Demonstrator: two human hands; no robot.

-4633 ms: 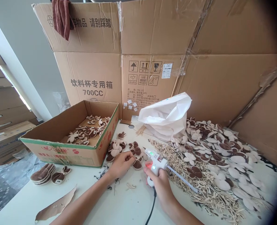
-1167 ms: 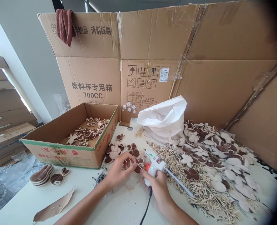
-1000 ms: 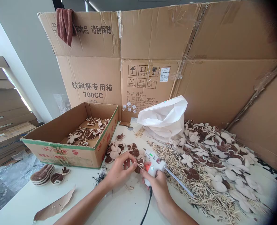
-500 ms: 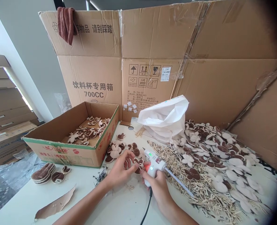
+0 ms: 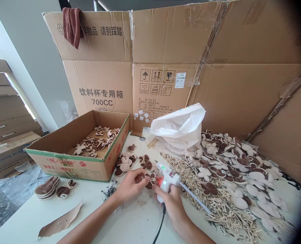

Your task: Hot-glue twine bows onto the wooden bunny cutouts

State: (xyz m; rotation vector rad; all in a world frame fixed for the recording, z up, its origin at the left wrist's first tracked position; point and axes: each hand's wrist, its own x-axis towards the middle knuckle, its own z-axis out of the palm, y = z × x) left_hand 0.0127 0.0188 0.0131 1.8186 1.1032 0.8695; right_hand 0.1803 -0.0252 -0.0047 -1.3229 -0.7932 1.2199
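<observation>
My left hand is closed, its thumb and fingers pinching a brown felt piece with pale edges and a small cord bow. A white hot glue gun with a green light and an orange trigger sits in my right hand, fingers wrapped round its grip. The right fingertips also meet the lower right edge of the felt piece. From the back of the gun sticks a long clear glue stick, and a black cord hangs from the grip. Just beyond my hands lie more brown and cream felt pieces.
At left, a green-edged cardboard box holds several bowed pieces. Short cord lengths and a heap of felt pieces cover the right side. Behind them stand a white bag and a cardboard wall. Torn cardboard lies front left.
My left fingers have come down and closer to the bow, with the index finger flatter. The felt piece has shifted very slightly; my right hand and the glue gun look unmoved.
</observation>
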